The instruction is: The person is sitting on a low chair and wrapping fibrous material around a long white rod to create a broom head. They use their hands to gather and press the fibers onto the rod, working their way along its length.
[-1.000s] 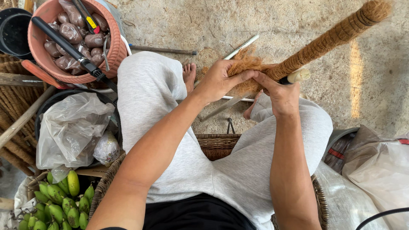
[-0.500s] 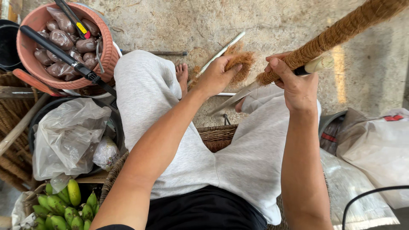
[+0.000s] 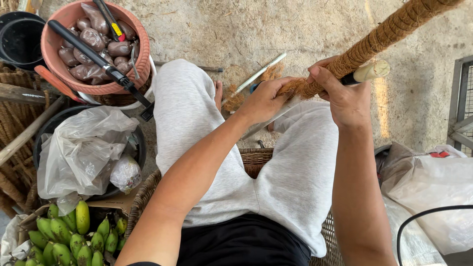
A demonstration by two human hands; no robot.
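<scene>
A long pole wrapped in brown coir rope [image 3: 389, 30] slants from the upper right down to my lap. My right hand [image 3: 345, 96] grips a knife with a pale handle [image 3: 370, 71] against the pole's lower part. My left hand [image 3: 265, 101] closes around the frayed fibre end [image 3: 295, 88] of the pole, just left of the right hand. The knife's blade runs down-left beneath my left hand and is mostly hidden. I sit in grey trousers on a woven basket [image 3: 253, 160].
A terracotta bowl [image 3: 135, 66] of brown pods with tools stands at upper left. Below it lie a black tub with clear plastic bags [image 3: 81, 150] and green bananas [image 3: 74, 236]. A white stick [image 3: 253, 78] lies on the concrete floor. White bags [image 3: 433, 192] sit at right.
My hands have come closer together on the pole's frayed end; the left hand now closes round the fibres. The camera has also shifted, showing more of the bowl.
</scene>
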